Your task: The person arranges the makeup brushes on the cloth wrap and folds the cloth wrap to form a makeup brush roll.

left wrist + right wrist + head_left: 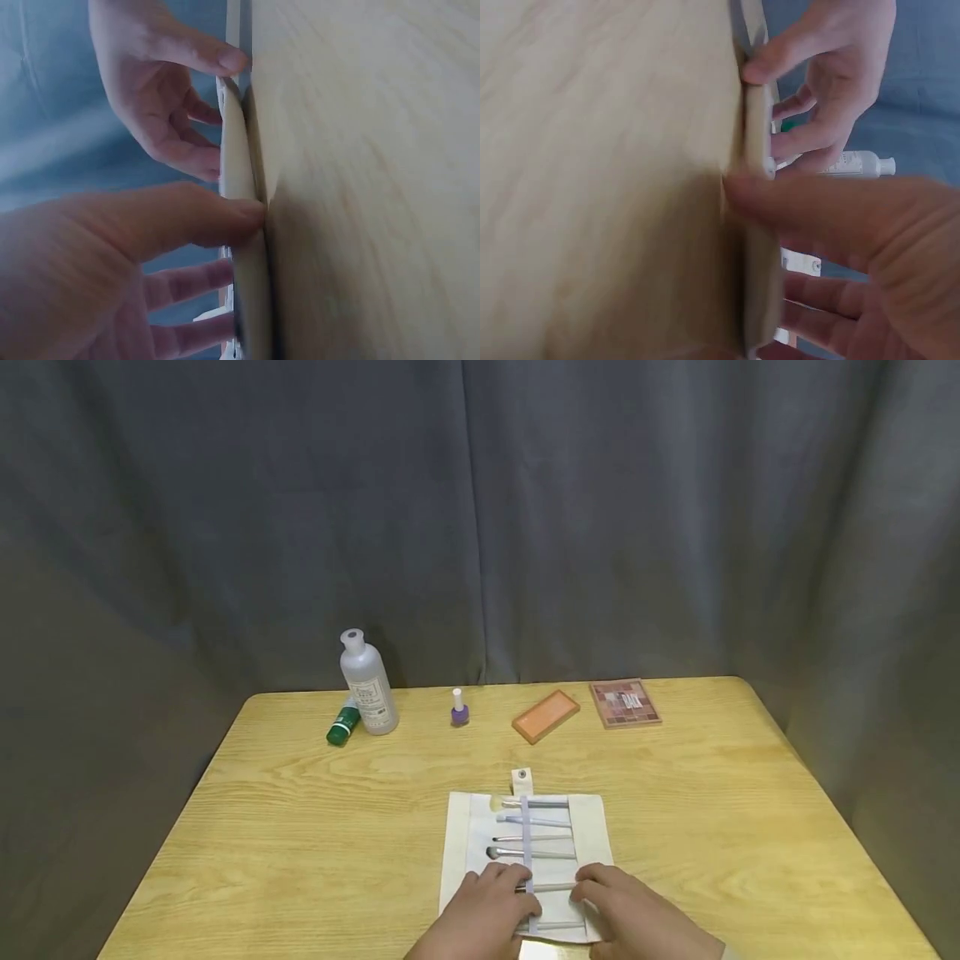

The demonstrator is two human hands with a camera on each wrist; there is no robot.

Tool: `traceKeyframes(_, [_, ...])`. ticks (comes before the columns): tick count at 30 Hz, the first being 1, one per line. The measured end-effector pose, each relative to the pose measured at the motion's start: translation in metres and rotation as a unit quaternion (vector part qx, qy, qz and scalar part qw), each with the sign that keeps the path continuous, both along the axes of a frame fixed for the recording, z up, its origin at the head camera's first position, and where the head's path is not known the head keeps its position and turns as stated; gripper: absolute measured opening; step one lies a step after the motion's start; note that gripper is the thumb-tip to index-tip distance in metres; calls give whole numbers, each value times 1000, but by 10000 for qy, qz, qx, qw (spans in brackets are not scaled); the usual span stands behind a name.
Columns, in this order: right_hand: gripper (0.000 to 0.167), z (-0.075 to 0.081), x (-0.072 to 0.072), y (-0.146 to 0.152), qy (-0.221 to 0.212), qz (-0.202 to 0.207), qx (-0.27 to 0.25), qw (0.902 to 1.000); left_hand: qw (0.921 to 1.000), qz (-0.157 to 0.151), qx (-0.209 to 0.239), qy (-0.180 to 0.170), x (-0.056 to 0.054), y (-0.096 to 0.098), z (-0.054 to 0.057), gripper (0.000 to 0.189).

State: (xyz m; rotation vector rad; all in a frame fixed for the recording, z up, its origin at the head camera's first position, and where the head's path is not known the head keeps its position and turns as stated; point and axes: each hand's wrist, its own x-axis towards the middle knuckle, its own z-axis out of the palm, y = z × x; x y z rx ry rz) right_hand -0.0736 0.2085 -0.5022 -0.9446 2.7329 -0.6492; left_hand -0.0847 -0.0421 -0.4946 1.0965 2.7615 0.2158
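A white fabric makeup brush roll (453,860) lies unfolded at the table's near side, its snap tab (522,782) pointing to the far side. Several makeup brushes (551,855) lie across it under a pale lilac strap (527,827). At its near edge my left hand (483,914) grips the roll, fingers over the lower brushes and thumb at the border. To its right, my right hand (630,910) holds the same edge. Both wrist views show thumbs on the table side of the roll's edge (240,150), with fingers on the other face.
Toward the back of the wooden table (300,827) stand a clear labelled bottle (369,689), a green tube (343,725) beside it, and a purple nail polish bottle (459,712). An orange case (546,717) and an eyeshadow palette (626,703) lie further right. Grey curtains (600,527) hang behind.
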Motion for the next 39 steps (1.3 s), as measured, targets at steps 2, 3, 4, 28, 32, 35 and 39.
traceKeyframes(2, [33,0,-1,2,-1,-95,-140,9999,9996,124,140,-230,-3,-1,2,30])
traceKeyframes(3, [29,1,-2,3,-112,-136,-288,9994,9987,203,288,-373,-4,-1,2,28])
traceKeyframes(4, [25,1,-4,4,-206,-166,-452,9986,9974,284,425,-517,-6,-3,3,26])
traceKeyframes(28, [19,2,-41,9,-236,-1033,-1096,9883,9866,1211,1085,-115,-45,-46,-5,8])
traceKeyframes(32, [7,3,-38,13,33,-827,-634,9946,9880,1221,937,-90,-46,-44,-6,14])
traceKeyframes(35, [19,6,-36,17,-134,-751,-296,9966,9908,1122,742,-133,-45,-45,-3,20])
traceKeyframes(39, [39,7,-34,22,-355,-623,-102,9974,9926,973,587,-418,-41,-46,2,43])
